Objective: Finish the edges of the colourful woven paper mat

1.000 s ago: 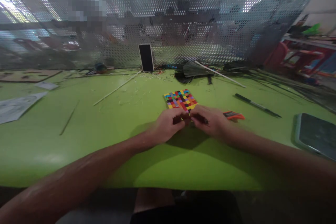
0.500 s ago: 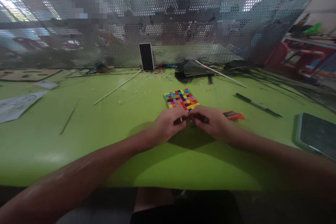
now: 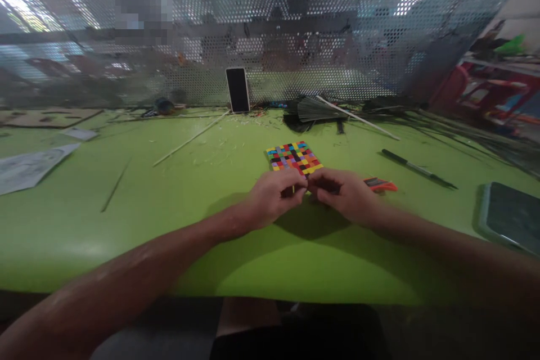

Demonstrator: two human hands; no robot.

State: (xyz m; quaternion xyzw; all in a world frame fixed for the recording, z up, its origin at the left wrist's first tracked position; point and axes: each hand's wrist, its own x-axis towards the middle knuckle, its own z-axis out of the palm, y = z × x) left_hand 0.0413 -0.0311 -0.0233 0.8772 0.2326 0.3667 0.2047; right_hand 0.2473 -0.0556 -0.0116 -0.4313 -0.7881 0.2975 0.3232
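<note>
A small square mat (image 3: 295, 157), woven from flat strips in many colours, lies at a slant on the green table. My left hand (image 3: 278, 191) is closed in a pinch over its near edge, thumb below and fingers above. My right hand (image 3: 343, 194) is pinched shut close beside, its fingertips almost meeting the left ones at the mat's near right corner. The fingers cover that edge, and what the right fingertips hold is too small to make out. Just behind the right hand lies an orange-and-black tool (image 3: 381, 184), partly covered.
On the right are a dark pen-like tool (image 3: 417, 169) and a phone-like slab (image 3: 512, 216). At the back, a phone (image 3: 238, 90) leans against a perforated metal screen (image 3: 270, 56), near a bundle of dark strips (image 3: 314, 111). Paper (image 3: 36, 166) and thin sticks (image 3: 189, 139) lie left.
The whole view has shifted slightly. Both hands stay at the mat's near edge. A dark spot seen within the right hand's fingers earlier no longer shows, and its fingers look slightly more curved.
</note>
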